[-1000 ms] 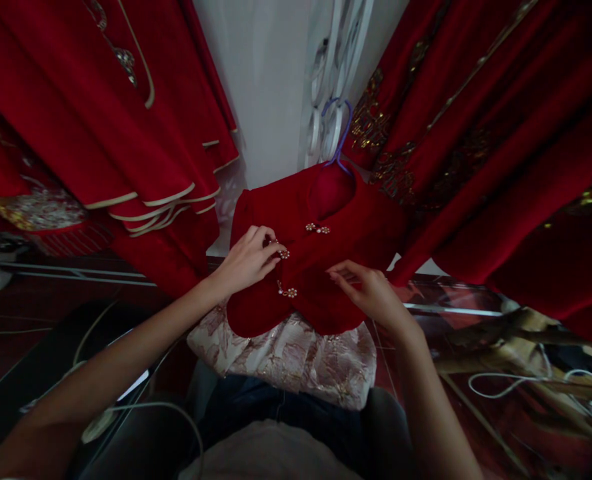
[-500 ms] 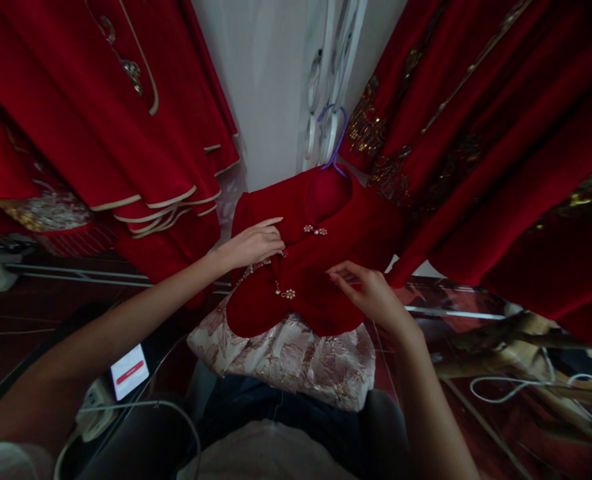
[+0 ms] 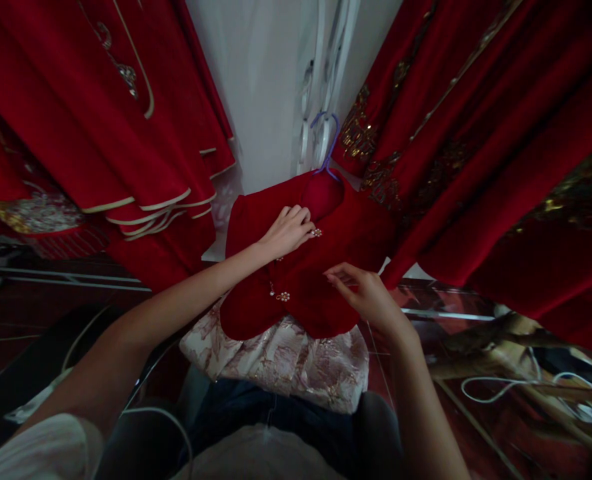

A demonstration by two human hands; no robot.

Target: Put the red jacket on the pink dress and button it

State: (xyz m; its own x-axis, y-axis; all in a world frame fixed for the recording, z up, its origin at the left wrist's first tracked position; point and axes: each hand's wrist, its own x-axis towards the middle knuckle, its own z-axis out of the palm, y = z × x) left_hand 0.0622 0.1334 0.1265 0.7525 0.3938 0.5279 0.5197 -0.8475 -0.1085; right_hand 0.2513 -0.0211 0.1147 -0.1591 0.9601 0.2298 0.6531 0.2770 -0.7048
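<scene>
A red jacket (image 3: 336,267) on a purple hanger (image 3: 332,143) lies across my lap, over a pale patterned brocade fabric (image 3: 296,370). My left hand (image 3: 290,230) is closed at the neckline. Its fingertips pinch the left part of the top beaded flower clasp (image 3: 317,233) and hide it. Lower on the front opening, another flower clasp (image 3: 283,297) hangs unfastened from its pearl bead (image 3: 271,291). A clasp between them is mostly hidden by my left wrist. My right hand (image 3: 366,287) hovers over the jacket's right side, thumb and fingertips pressed together; anything between them is too small to see.
Red garments (image 3: 151,133) with pale edging hang at the left. More red garments with gold embroidery (image 3: 361,133) hang at the right. Ahead stands a white panel (image 3: 251,87) with handles. A wooden frame (image 3: 506,353) with a white cable (image 3: 486,393) is at the lower right.
My left hand has moved up and right from the middle clasp to the top one at the neckline. My right hand keeps nearly the same place and pose. The phone at lower left is now hidden.
</scene>
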